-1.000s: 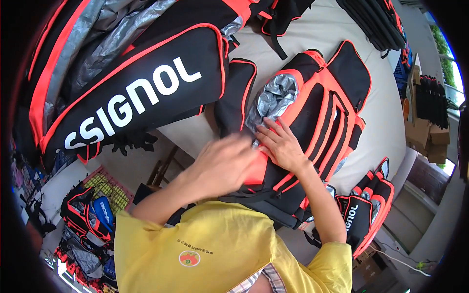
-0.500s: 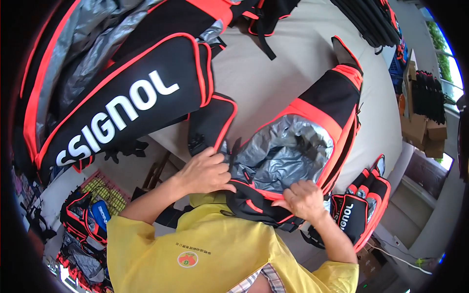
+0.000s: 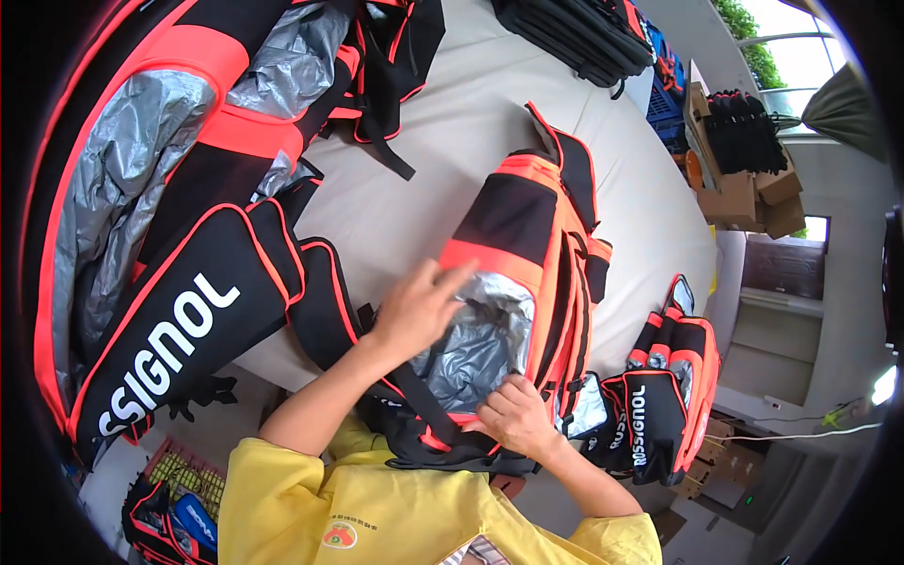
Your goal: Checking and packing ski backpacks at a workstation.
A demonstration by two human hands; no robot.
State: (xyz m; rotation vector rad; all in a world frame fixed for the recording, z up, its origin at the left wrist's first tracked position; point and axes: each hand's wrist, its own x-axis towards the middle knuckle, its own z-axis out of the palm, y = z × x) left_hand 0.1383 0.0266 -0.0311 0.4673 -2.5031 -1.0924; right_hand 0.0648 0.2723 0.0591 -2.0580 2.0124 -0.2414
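Observation:
A black and bright orange-red bag lies on the pale covered table in front of me, with its mouth toward my body. Its silver lining shows inside the wide opening. My right hand is closed on the near right rim of that opening. Over the left side of the mouth is my left hand, fingers stretched out and slightly blurred; it holds nothing I can see. A black strap hangs along the near left edge of the opening.
A large bag with silver lining and a black lettered flap lies at the left. Smaller matching bags are at the right. Stacked black pieces lie at the far edge, and cardboard boxes stand beyond the pale table.
My left hand has left the near left edge and moved up over the opening, its fingers now extended. My right hand stays on the rim. The whole view has shifted, and the bag sits further left.

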